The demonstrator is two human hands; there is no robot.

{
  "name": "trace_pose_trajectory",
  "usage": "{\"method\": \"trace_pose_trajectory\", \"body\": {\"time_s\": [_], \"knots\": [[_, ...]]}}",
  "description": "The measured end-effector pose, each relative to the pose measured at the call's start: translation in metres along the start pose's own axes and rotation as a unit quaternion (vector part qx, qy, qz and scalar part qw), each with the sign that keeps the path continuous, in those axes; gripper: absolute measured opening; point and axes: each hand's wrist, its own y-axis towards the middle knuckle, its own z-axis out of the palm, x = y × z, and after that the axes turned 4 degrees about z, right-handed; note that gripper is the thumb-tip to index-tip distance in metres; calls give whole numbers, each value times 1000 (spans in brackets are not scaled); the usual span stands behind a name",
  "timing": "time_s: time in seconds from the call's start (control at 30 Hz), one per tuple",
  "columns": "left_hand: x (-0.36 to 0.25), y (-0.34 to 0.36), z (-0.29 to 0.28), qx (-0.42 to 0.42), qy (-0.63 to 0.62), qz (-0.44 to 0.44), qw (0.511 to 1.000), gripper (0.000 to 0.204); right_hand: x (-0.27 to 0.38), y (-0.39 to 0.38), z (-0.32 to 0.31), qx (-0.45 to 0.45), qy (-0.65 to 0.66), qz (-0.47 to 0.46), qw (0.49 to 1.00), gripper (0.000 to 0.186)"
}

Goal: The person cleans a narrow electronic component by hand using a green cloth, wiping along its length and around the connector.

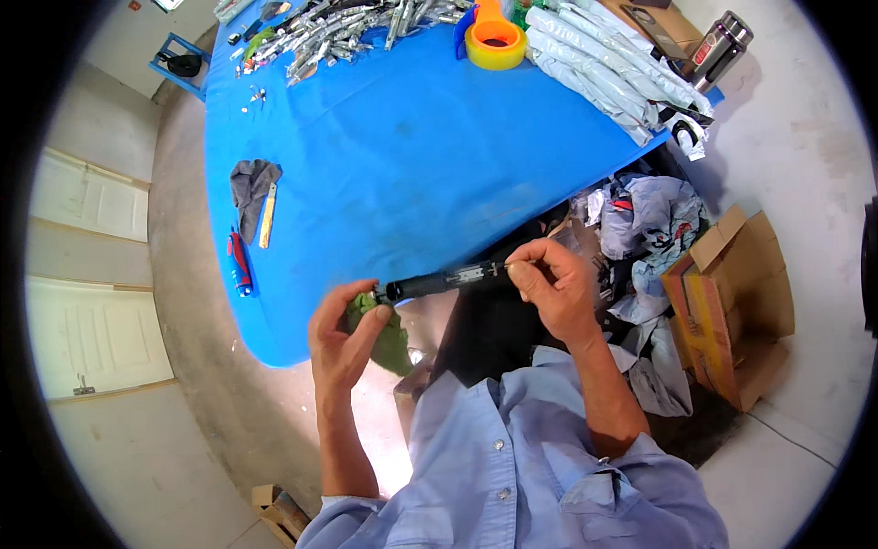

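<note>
The black tube (428, 284) is positioned between the two sets of fingers, just beyond the front edge of the blue surface (384, 156). Left fingers (343, 300): narrow, holding the green cloth (393, 351) at the left end of the tube; direct contact with the tube cannot be determined. The cloth hangs below these fingers. Right fingers (530, 282): pinched on a thin part at the right end of the tube. The middle section is exposed. A red tool (240, 263) and grey rag (251, 190) lie on the surface, left of the tube.
</note>
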Motion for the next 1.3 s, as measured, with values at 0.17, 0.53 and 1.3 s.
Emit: {"method": "trace_pose_trajectory", "body": {"time_s": [0.17, 0.53, 1.3], "knots": [[-23, -23, 20, -18, -46, 32, 998, 27, -12, 0, -13, -9, 198, 42, 979, 12], [-22, -46, 37, -51, -107, 47, 992, 30, -10, -17, -11, -17, 229, 23, 973, 14], [-11, -55, 65, -51, -57, 16, 997, 28, -20, -14, -13, -100, 238, 64, 964, 18]]}}
